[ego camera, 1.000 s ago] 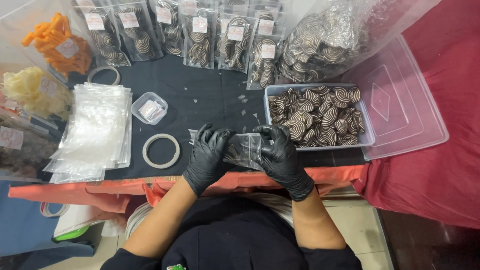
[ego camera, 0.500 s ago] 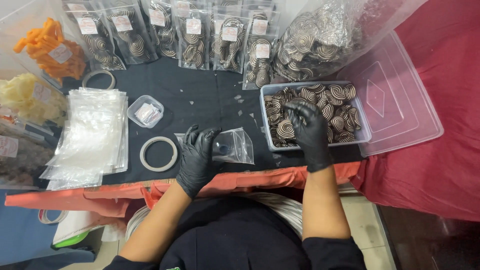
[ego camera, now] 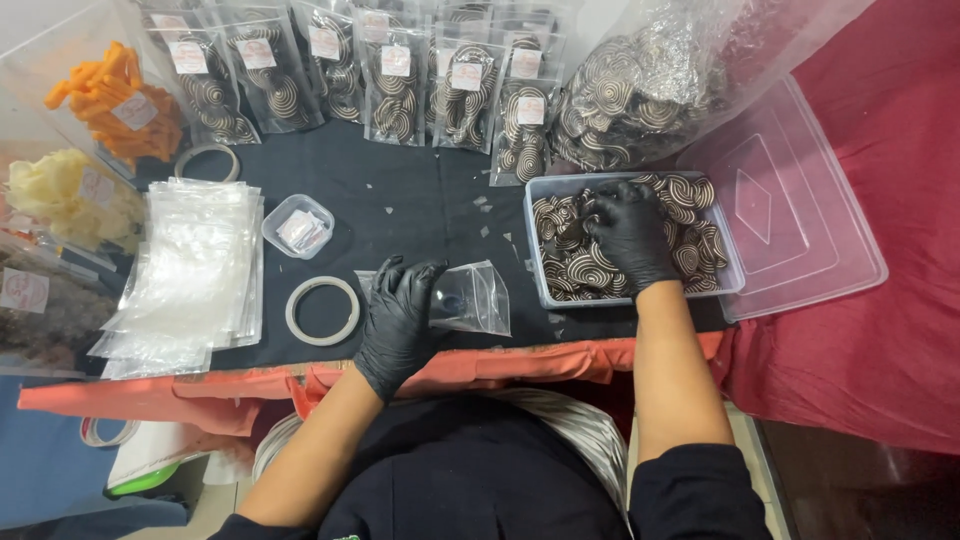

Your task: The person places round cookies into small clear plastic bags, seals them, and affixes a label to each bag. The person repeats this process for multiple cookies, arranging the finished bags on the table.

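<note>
The black cloth [ego camera: 420, 200] over my worktable was crowded: a row of filled pouches of swirl cookies [ego camera: 400, 80] stood along the back, a big clear sack of the same cookies [ego camera: 650, 80] leaned at the far right, and a stack of empty zip bags [ego camera: 190, 270] lay to my left beside a small lidded tub [ego camera: 297, 226] and a ring of tape [ego camera: 322, 310]. My left hand [ego camera: 400, 315], gloved in black, lay with fingers spread on the near edge of an open clear pouch [ego camera: 475, 300], pinning it flat against the cloth just in front of me; the pouch looked nearly empty, though I could not tell for sure through the glare. My right hand [ego camera: 630, 230], also gloved, was down in the clear plastic bin [ego camera: 735, 285] of brown-and-white swirl cookies [ego camera: 570, 265], fingers curled over the pile; whether they had closed on any cookie I could not tell. The bin's lid [ego camera: 800, 220] lay just beside it on the red cloth [ego camera: 880, 340]. I judged this to be the scooping step of filling a pouch. The move ahead called for a gentle grip, since the thin discs would likely snap, and for the pouch mouth to be held wide enough to take them.
</note>
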